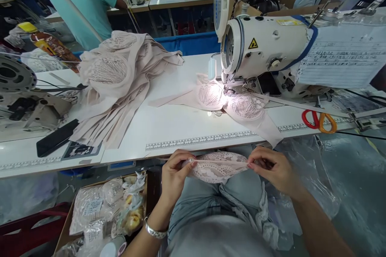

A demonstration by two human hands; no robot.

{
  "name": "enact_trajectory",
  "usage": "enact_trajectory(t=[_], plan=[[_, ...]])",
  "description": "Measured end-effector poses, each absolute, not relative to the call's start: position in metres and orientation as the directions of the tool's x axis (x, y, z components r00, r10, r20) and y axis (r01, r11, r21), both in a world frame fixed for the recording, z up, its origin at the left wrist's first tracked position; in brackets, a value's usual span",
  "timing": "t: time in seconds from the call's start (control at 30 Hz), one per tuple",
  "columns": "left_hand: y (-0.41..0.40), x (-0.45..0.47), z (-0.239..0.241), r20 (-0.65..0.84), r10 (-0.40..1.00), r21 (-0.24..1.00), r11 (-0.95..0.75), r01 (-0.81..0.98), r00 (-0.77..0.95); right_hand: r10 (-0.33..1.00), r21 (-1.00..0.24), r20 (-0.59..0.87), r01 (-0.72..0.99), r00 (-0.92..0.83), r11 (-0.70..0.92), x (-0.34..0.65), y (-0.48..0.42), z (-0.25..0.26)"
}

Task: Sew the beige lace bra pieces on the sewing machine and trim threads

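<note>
Pinching lace piece (pixel 217 168), left hand (pixel 174 172) and right hand (pixel 276 168) fingers, box (pixel 64 231) holding packets (pixel 90 209)

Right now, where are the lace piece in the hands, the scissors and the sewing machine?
lace piece (pixel 218 167): head view, middle of the lace.
scissors (pixel 320 119): head view, where the red and orange handles meet.
sewing machine (pixel 271 44): head view, white side of its head.

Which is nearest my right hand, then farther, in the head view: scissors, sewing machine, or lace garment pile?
1. Scissors, on the table right of the right hand holding the lace cup.
2. Sewing machine, farther back on the table.
3. Lace garment pile, far left.
</note>
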State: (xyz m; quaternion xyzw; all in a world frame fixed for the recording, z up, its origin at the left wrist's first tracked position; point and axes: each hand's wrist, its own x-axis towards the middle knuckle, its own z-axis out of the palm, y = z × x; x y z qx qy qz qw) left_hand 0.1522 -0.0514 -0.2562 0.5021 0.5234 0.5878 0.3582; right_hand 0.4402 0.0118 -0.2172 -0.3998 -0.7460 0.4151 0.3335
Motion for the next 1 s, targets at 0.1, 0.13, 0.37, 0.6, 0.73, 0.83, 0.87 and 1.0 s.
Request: enact_trajectory(t=[0.1,0.13,0.37,0.6,0.73,0.83,0.87,1.0], plan=[[-0.049,0.147,-0.25,0.1,0.995,0.994,-0.098,0.042,-0.025,0.816,-0.928,0.128,0.222,-0.563,0.299,0.443,0.016,-0.207],[-0.049,0.148,-0.246,0.067,0.995,0.996,-0.071,0.056,0.071,0.791,-0.933,0.119,0.204,-0.6,0.295,0.442,0.016,-0.205],[-0.045,0.194,-0.233,0.175,0.908,0.968,-0.229,0.102,0.38,0.72,-0.89,0.068,0.285,-0.69,0.357,0.401,0.002,-0.211],[-0.042,0.194,-0.242,0.124,0.952,0.992,-0.118,-0.036,0.279,0.757,-0.945,0.006,0.244,-0.653,0.217,0.415,0.003,-0.238],[-0.041,0.189,-0.242,0.112,0.958,0.994,-0.11,-0.023,0.264,0.713,-0.952,0.074,0.165,-0.697,0.26,0.42,0.007,-0.242],[-0.041,0.19,-0.24,0.116,0.958,0.993,-0.112,-0.031,0.263,0.734,-0.947,0.131,0.135,-0.666,0.292,0.416,0.008,-0.237],[-0.042,0.191,-0.239,0.102,0.958,0.995,-0.094,-0.045,0.269,0.748,-0.948,0.143,0.127,-0.649,0.291,0.415,0.008,-0.235],[-0.045,0.194,-0.238,-0.004,0.957,0.992,0.041,-0.121,0.29,0.789,-0.962,0.155,0.092,-0.595,0.258,0.41,0.008,-0.23]])
